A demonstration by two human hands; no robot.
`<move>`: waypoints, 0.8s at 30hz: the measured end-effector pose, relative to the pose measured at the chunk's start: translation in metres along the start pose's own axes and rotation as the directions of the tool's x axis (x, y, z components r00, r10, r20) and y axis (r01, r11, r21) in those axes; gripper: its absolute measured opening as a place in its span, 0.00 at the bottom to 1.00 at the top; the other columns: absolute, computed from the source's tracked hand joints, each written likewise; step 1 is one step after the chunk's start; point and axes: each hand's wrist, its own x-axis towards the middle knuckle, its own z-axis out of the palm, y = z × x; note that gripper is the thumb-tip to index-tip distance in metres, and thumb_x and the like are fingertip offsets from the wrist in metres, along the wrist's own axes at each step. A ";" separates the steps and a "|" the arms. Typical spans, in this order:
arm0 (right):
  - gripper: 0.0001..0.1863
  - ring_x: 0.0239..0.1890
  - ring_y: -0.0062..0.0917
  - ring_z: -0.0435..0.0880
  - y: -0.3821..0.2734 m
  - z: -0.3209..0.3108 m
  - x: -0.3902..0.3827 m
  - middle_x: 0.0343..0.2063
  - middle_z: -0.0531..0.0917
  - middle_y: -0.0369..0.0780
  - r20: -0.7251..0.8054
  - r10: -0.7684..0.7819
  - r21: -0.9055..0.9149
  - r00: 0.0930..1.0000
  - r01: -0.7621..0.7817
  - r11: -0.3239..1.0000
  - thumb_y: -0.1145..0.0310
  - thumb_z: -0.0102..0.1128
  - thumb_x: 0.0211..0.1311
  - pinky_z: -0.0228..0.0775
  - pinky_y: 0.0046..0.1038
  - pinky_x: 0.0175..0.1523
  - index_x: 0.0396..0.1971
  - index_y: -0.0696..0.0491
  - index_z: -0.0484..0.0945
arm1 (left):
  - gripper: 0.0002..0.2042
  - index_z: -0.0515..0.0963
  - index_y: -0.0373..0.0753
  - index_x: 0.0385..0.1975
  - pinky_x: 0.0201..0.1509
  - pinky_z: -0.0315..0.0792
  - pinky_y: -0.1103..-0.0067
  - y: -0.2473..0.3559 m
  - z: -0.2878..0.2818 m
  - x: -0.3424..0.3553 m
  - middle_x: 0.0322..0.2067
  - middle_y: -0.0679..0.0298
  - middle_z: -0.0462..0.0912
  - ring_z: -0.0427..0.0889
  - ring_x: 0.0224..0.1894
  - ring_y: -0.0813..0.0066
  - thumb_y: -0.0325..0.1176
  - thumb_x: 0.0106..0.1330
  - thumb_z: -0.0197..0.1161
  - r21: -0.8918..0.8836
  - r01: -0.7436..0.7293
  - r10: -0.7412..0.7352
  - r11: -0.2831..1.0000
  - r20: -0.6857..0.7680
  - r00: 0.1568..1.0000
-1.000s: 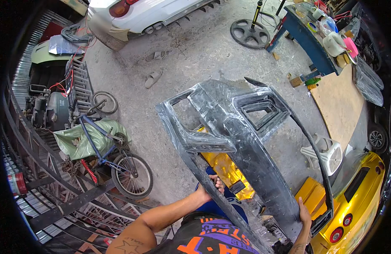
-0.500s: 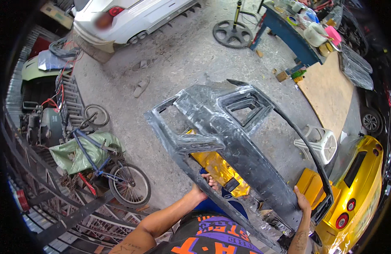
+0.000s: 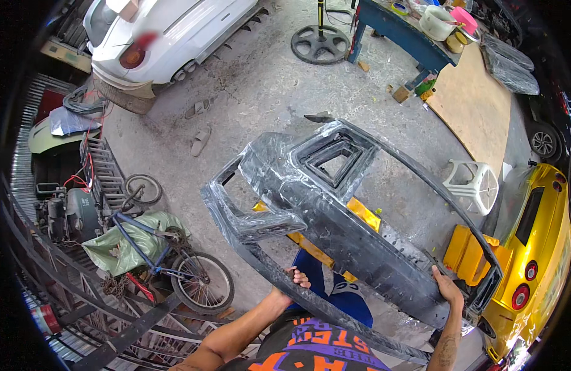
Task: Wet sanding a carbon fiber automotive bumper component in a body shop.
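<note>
A large dark grey car bumper (image 3: 335, 216) hangs in front of me, held up off the concrete floor with its openings facing up. My left hand (image 3: 293, 279) grips its lower edge near the middle. My right hand (image 3: 447, 288) holds the bumper's right end beside a square opening. Below the bumper I see my blue trousers and a yellow panel (image 3: 359, 213) on the floor.
A white car (image 3: 168, 37) stands at the back left, a yellow car (image 3: 536, 247) at the right. A blue bicycle (image 3: 168, 260) and metal gates lie at the left. A blue workbench (image 3: 409, 37), a wheel stand (image 3: 321, 43), a wooden board (image 3: 477, 105) and a white stool (image 3: 474, 182) are ahead.
The bumper has swung to the right and lower in view with both hands on it. The white car has come further into view at the top left.
</note>
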 end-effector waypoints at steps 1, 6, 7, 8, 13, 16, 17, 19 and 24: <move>0.53 0.58 0.51 0.76 -0.004 -0.003 -0.003 0.49 0.81 0.58 0.007 0.014 -0.012 1.000 -0.013 1.000 0.25 0.26 0.69 0.59 0.37 0.66 0.44 0.67 0.78 | 0.11 0.72 0.40 0.19 0.35 0.67 0.75 0.001 0.004 0.003 0.18 0.66 0.71 0.71 0.21 0.74 0.35 0.64 0.55 0.021 -0.014 0.015 1.000 -0.006 1.000; 0.54 0.66 0.50 0.71 0.001 -0.001 0.010 0.57 0.77 0.61 0.105 0.021 0.019 0.994 -0.023 1.000 0.24 0.28 0.67 0.56 0.37 0.71 0.54 0.67 0.77 | 0.12 0.73 0.40 0.19 0.34 0.67 0.74 0.012 -0.010 -0.001 0.18 0.67 0.72 0.73 0.22 0.75 0.36 0.65 0.54 -0.063 0.097 -0.096 0.993 0.008 0.995; 0.54 0.66 0.50 0.71 0.001 -0.003 0.007 0.57 0.77 0.61 0.101 0.040 0.034 0.994 -0.044 0.998 0.24 0.28 0.67 0.56 0.37 0.71 0.54 0.67 0.77 | 0.12 0.73 0.40 0.19 0.34 0.66 0.74 0.013 -0.011 -0.005 0.18 0.67 0.72 0.72 0.21 0.75 0.36 0.64 0.54 -0.057 0.057 -0.057 0.997 -0.002 0.998; 0.54 0.67 0.50 0.70 -0.007 -0.003 0.002 0.58 0.76 0.62 0.107 0.027 0.046 0.994 -0.032 0.998 0.24 0.29 0.67 0.56 0.37 0.72 0.55 0.66 0.77 | 0.12 0.74 0.40 0.19 0.34 0.66 0.74 0.016 -0.011 -0.004 0.18 0.67 0.73 0.72 0.21 0.75 0.36 0.64 0.55 -0.047 0.017 -0.017 0.999 -0.011 1.000; 0.53 0.68 0.52 0.69 0.018 0.002 -0.008 0.60 0.74 0.62 0.052 0.086 0.042 0.995 -0.088 0.995 0.23 0.28 0.66 0.55 0.38 0.72 0.56 0.61 0.78 | 0.11 0.75 0.41 0.20 0.34 0.66 0.75 0.010 0.000 0.005 0.17 0.68 0.74 0.73 0.20 0.76 0.34 0.64 0.54 -0.039 0.049 -0.052 0.998 -0.088 0.995; 0.48 0.71 0.46 0.67 0.064 0.025 0.018 0.67 0.72 0.49 0.068 -0.053 0.166 0.996 0.042 0.985 0.24 0.30 0.67 0.55 0.40 0.74 0.65 0.50 0.74 | 0.10 0.74 0.47 0.20 0.34 0.67 0.76 0.019 -0.006 0.014 0.18 0.75 0.75 0.74 0.20 0.80 0.35 0.65 0.54 -0.103 0.128 -0.128 0.986 0.006 0.992; 0.48 0.71 0.47 0.66 0.014 0.009 0.010 0.68 0.71 0.48 0.121 -0.051 0.127 0.991 0.035 0.991 0.24 0.29 0.66 0.54 0.42 0.75 0.67 0.49 0.71 | 0.12 0.74 0.50 0.21 0.33 0.67 0.77 0.047 -0.022 0.010 0.18 0.78 0.75 0.74 0.20 0.84 0.38 0.68 0.51 -0.137 0.178 -0.155 0.975 0.160 0.975; 0.54 0.71 0.48 0.65 0.028 0.041 0.055 0.67 0.69 0.54 0.043 -0.155 0.140 0.987 0.147 0.979 0.21 0.30 0.64 0.55 0.44 0.74 0.66 0.57 0.70 | 0.13 0.73 0.49 0.22 0.31 0.67 0.76 0.091 -0.027 0.008 0.16 0.77 0.74 0.73 0.20 0.84 0.37 0.71 0.50 0.026 0.088 -0.089 0.996 0.018 0.996; 0.59 0.64 0.52 0.74 0.030 0.045 0.034 0.59 0.77 0.58 -0.048 -0.117 0.205 0.992 0.124 0.971 0.18 0.33 0.59 0.63 0.44 0.69 0.57 0.65 0.78 | 0.13 0.77 0.38 0.25 0.35 0.70 0.72 0.117 -0.040 0.025 0.22 0.64 0.81 0.75 0.22 0.74 0.34 0.72 0.50 0.219 0.091 -0.106 0.971 0.054 0.993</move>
